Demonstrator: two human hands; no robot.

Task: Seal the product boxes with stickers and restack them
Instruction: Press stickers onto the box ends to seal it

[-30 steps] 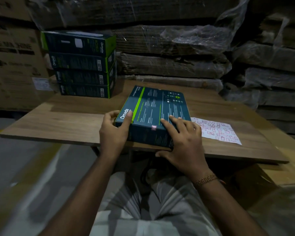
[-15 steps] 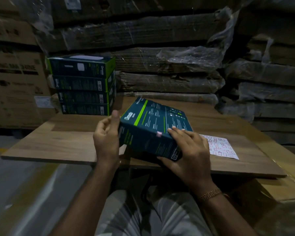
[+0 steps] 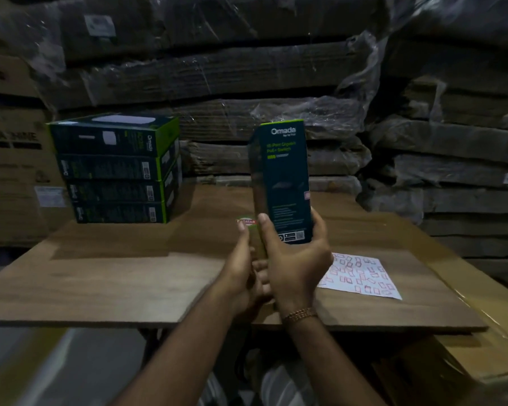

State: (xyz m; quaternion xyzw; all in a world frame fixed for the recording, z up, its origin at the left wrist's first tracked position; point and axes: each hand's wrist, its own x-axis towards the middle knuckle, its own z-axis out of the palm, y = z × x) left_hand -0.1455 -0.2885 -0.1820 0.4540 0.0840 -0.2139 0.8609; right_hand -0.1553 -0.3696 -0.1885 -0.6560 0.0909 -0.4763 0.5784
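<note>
I hold a dark teal product box (image 3: pixel 282 177) with green edges upright above the wooden table (image 3: pixel 129 282), its narrow side facing me. My right hand (image 3: pixel 294 259) grips its lower end, thumb on the left edge and fingers round the right. My left hand (image 3: pixel 244 268) holds the box's bottom left, fingers partly hidden behind my right hand. A small round red-and-green sticker (image 3: pixel 247 221) shows at my left fingertip. A stack of several like boxes (image 3: pixel 115 171) stands at the table's far left. A white sticker sheet (image 3: pixel 361 275) lies to the right.
Plastic-wrapped bundles of flat cardboard (image 3: pixel 247 83) fill the wall behind the table and the right side. Brown cartons (image 3: pixel 9 159) stand at the left. Another carton (image 3: pixel 467 361) sits low at the right, under the table's edge.
The box, which lay flat at the table's near edge, was tilted up and now stands upright in both hands above the table. The view has tilted up.
</note>
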